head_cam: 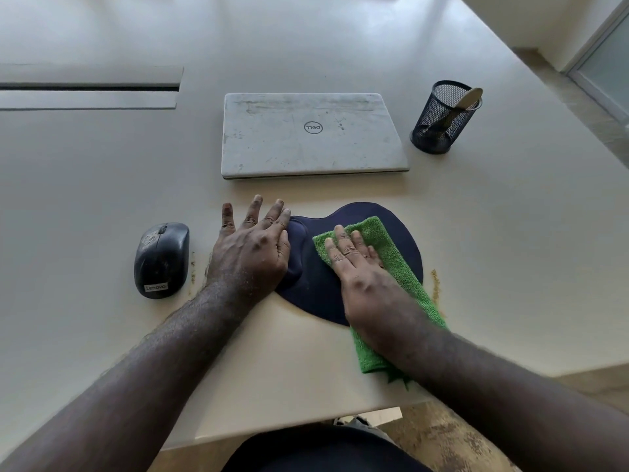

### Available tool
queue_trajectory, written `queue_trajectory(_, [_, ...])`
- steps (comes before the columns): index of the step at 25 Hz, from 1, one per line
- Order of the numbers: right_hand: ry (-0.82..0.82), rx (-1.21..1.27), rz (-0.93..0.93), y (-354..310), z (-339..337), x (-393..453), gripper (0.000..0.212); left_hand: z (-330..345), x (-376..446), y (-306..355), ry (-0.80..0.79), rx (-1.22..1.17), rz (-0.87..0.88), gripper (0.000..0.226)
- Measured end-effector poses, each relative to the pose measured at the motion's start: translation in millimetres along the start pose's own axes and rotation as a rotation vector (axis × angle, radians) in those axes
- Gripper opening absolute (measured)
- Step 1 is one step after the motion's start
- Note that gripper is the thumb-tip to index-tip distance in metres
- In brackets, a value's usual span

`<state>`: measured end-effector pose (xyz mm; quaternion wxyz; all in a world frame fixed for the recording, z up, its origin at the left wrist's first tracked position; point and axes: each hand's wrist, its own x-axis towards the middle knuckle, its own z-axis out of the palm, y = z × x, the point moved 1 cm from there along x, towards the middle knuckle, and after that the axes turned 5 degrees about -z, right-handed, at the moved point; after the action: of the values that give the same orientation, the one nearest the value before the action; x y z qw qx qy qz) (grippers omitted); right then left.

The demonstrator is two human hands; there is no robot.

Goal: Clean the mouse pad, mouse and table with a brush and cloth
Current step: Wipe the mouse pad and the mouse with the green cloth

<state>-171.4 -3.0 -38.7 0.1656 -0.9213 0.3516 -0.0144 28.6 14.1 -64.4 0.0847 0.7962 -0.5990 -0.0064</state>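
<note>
With flat fingers the right hand (354,264) presses the soft, limp cloth (391,253) onto the thin, floppy mouse pad (313,287), which would likely slide unless the flat, spread left hand (253,248) pins its padded edge to the desk (510,267).

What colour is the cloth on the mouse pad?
The cloth is bright green, seen clearly in the head view.

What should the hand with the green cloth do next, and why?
Probably slide the green cloth sideways across the mouse pad. The right hand presses flat on it, the left hand pins the pad's edge, and much of the pad lies uncovered.
</note>
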Motion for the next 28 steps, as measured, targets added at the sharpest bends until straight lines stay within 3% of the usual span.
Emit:
queue_trajectory(2, [0.032, 0.023, -0.017, 12, -11, 5, 0.079, 0, 0, 1, 0.002, -0.006, 0.001, 0.06])
queue_trajectory(4, [0.091, 0.04, 0.1, 32, -23, 14, 0.074, 0, 0, 1, 0.002, -0.011, -0.008, 0.06])
queue_trajectory(7, [0.037, 0.096, 0.261, 42, -27, 26, 0.073, -1, -1, 2, 0.013, 0.001, -0.013, 0.059])
queue_trajectory(10, [0.037, 0.159, 0.306, 40, -28, 27, 0.078, -1, 0, 0, 0.015, 0.005, -0.011, 0.059])
queue_trajectory(12, [0.068, 0.133, 0.251, 37, -30, 26, 0.076, -1, 0, 1, 0.015, 0.006, -0.006, 0.059])
queue_trajectory(17, [-0.139, 0.045, -0.112, -3, -9, 7, 0.085, 0, 0, 1, 0.017, 0.02, 0.009, 0.059])
queue_trajectory(19, [-0.091, -0.006, -0.116, 1, -13, 13, 0.079, 1, 0, 1, 0.017, 0.019, 0.008, 0.059])
queue_trajectory(23, [0.044, -0.019, 0.083, 8, -30, 49, 0.072, 1, 0, 1, 0.012, 0.012, -0.001, 0.061])
queue_trajectory(28, [-0.137, 0.031, -0.164, -16, -2, -3, 0.082, 0, 0, 1, 0.032, 0.0, -0.004, 0.06])
